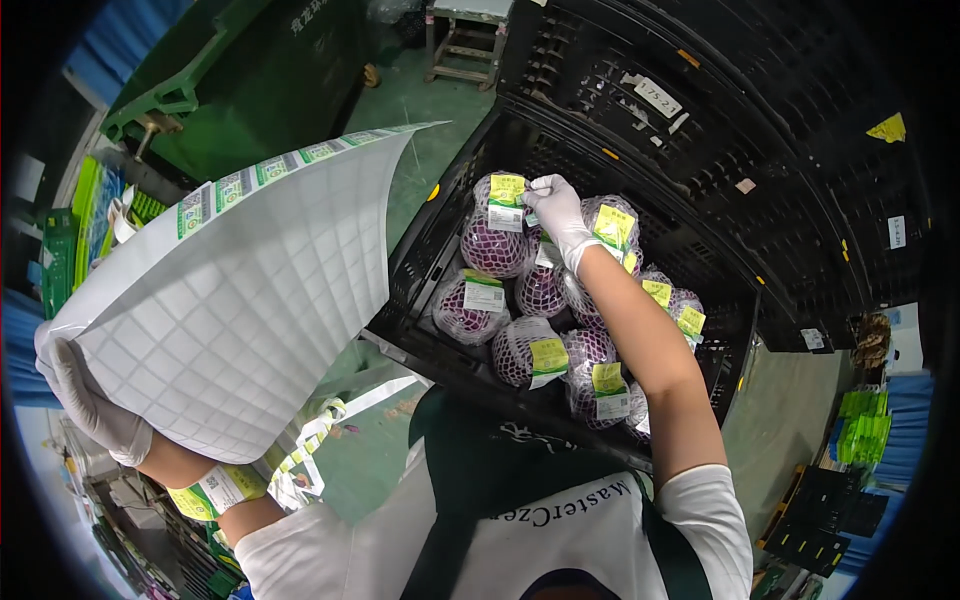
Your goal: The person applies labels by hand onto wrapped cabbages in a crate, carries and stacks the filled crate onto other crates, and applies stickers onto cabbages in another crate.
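Observation:
My left hand, in a white glove, grips the lower left edge of a large curled sheet of stickers. Its grid of cells shows from the back, and a row of small green and white stickers with printed codes runs along the upper edge. My right hand, also gloved, pinches a small green and white sticker beside the yellow label of a round purple vegetable, probably a red cabbage. White foam net wraps it. Several more netted, labelled ones, such as this purple vegetable, lie in a black plastic crate.
Tall black crates stand behind and to the right. At the upper left is a large green wheeled bin, with a small stool past it. A roll of yellow-green labels encircles my left forearm; white backing strip hangs nearby.

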The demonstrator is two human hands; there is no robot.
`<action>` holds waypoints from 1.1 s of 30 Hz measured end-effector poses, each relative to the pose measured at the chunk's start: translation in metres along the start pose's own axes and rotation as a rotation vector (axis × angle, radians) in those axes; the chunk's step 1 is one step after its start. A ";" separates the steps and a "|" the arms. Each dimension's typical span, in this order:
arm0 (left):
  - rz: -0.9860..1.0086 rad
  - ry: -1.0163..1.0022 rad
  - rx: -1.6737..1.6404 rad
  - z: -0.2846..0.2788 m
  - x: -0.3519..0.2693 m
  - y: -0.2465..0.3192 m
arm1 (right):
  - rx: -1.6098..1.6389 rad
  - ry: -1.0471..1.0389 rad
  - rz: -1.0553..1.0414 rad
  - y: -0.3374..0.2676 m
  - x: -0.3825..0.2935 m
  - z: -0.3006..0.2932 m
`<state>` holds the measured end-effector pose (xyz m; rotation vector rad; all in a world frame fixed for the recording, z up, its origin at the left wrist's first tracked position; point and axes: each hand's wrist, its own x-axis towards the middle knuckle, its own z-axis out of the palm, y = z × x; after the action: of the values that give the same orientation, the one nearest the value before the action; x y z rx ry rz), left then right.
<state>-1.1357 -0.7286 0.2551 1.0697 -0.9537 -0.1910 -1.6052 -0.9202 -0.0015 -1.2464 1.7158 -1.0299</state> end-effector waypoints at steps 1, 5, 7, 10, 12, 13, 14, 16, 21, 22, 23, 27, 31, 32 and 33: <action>-0.002 0.002 0.001 0.000 0.000 0.000 | -0.002 -0.002 0.000 0.006 0.005 0.005; 0.006 -0.027 -0.019 0.000 0.005 -0.006 | -0.309 0.032 0.139 0.035 0.016 0.007; 0.096 -0.026 0.117 0.000 0.003 -0.007 | -0.539 0.090 0.065 0.008 -0.001 0.012; 0.050 -0.003 0.064 0.001 0.004 -0.007 | -0.516 0.129 0.026 -0.005 -0.020 0.008; 0.052 -0.064 0.016 0.001 0.006 -0.007 | -0.280 -0.031 -0.018 0.017 -0.028 -0.001; 0.038 -0.051 -0.012 -0.001 0.005 -0.007 | -0.048 -0.207 -0.066 0.012 -0.041 -0.001; 0.024 -0.039 -0.041 -0.002 0.004 -0.007 | -0.005 -0.319 0.060 0.006 -0.054 -0.008; 0.036 -0.032 -0.026 -0.003 0.001 -0.008 | 0.069 -0.403 0.150 -0.017 -0.089 -0.016; 0.036 -0.082 -0.092 0.015 0.001 -0.004 | 0.100 -0.406 0.112 0.005 -0.107 -0.010; 0.046 -0.172 -0.097 0.013 0.004 -0.005 | 0.062 -0.397 0.111 0.006 -0.107 -0.005; 0.050 -0.178 -0.099 0.012 0.008 -0.005 | 0.024 -0.389 0.110 0.008 -0.107 -0.001; 0.188 -0.320 0.010 0.003 0.017 -0.009 | -0.180 -0.396 0.049 0.025 -0.102 0.015; 0.145 -0.263 -0.052 0.021 0.004 -0.007 | -0.623 -0.105 -0.305 0.012 -0.115 0.017; 0.144 -0.315 -0.040 0.019 0.006 -0.007 | -0.560 -0.068 -0.361 0.013 -0.115 0.015; 0.147 -0.362 -0.025 0.016 0.006 -0.001 | -0.551 -0.069 -0.371 0.014 -0.117 0.014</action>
<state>-1.1435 -0.7434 0.2598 0.9539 -1.3467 -0.2803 -1.5706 -0.8070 -0.0058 -1.9830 1.8182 -0.7138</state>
